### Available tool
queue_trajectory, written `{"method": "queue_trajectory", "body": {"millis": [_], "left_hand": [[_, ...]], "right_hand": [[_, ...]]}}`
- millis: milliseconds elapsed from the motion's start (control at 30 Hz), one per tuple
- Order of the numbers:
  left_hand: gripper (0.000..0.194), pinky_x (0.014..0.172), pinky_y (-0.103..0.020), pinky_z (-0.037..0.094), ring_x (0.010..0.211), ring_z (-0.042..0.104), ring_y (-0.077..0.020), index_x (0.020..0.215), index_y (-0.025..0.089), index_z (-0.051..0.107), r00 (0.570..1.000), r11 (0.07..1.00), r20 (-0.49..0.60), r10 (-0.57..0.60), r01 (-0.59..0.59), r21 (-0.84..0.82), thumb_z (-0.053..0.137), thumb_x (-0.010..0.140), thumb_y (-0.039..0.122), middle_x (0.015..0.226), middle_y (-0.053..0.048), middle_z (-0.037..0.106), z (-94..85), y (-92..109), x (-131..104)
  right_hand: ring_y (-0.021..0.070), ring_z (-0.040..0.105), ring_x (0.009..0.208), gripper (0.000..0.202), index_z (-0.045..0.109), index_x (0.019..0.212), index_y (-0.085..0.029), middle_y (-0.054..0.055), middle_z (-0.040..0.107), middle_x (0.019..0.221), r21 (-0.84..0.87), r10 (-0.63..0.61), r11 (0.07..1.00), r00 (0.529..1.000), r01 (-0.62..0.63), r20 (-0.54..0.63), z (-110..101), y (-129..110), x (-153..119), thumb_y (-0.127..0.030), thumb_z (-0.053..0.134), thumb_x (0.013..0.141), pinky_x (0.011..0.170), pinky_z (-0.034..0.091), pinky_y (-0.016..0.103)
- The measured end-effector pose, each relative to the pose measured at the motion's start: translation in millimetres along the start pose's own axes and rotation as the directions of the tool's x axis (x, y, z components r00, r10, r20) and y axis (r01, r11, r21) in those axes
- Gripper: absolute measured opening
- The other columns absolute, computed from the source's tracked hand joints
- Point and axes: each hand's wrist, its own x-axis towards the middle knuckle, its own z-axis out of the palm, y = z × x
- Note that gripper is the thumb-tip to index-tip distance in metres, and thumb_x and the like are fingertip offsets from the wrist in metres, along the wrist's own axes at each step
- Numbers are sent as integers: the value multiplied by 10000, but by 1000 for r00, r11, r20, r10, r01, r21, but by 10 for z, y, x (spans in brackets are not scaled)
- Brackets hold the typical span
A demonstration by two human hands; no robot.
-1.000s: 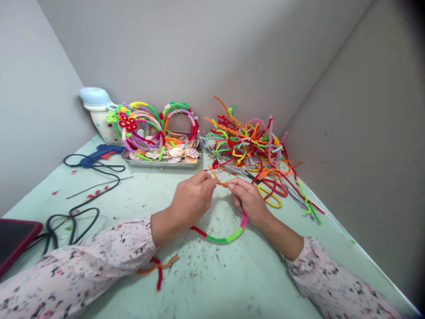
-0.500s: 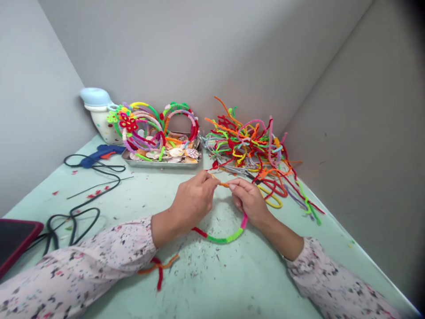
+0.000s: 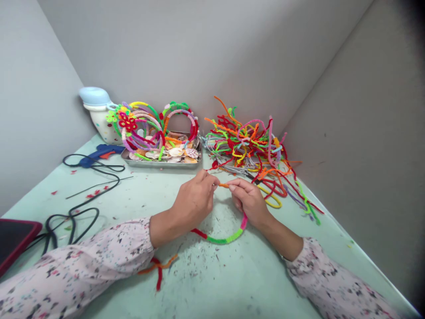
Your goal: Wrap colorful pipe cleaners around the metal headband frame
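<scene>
My left hand and my right hand face each other over the table, fingers pinched together. A short stretch of orange pipe cleaner shows between their fingertips. Below them curves a headband wrapped in red, green and pink fuzz. Its two ends disappear behind my hands, so I cannot see how they meet the orange piece. Near my left sleeve lie crossed orange and red pipe cleaner scraps.
A metal tray holds shells and several wrapped headbands. Right of it is a tangled pile of pipe cleaners. On the left are a blue glue gun, its black cord, a lidded cup and a red-edged tablet.
Both hands stay almost in place on the orange pipe cleaner. The left fingers have shifted slightly, and the pale strand tip above them no longer shows.
</scene>
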Motion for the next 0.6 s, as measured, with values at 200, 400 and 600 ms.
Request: {"method": "queue_trajectory", "body": {"millis": [200,400,600], "left_hand": [[197,635,-258,439,713,557,-136,983,200,600,999,997,-24,-29,27,-68,423,897,193,891,-38,560,8,-2,0],[206,689,-270,457,765,571,-146,990,208,614,999,995,-13,-40,39,-88,429,899,201,905,-41,563,9,1,0],[188,698,-290,456,747,563,-151,959,198,597,996,992,27,-81,83,-92,422,889,188,891,-36,555,-19,16,20]], "right_hand": [[87,320,378,179,621,843,-209,-76,400,420,-4,12,1000,1000,-12,-5,-4,-2,2,-378,567,824,392,237,216],[88,331,386,178,621,848,-206,-76,398,428,-11,-5,1000,1000,5,-11,-10,14,3,-375,568,827,396,244,218],[84,336,383,178,624,849,-204,-78,396,430,-7,-2,1000,1000,2,-4,-3,14,2,-371,568,828,392,252,215]]}}
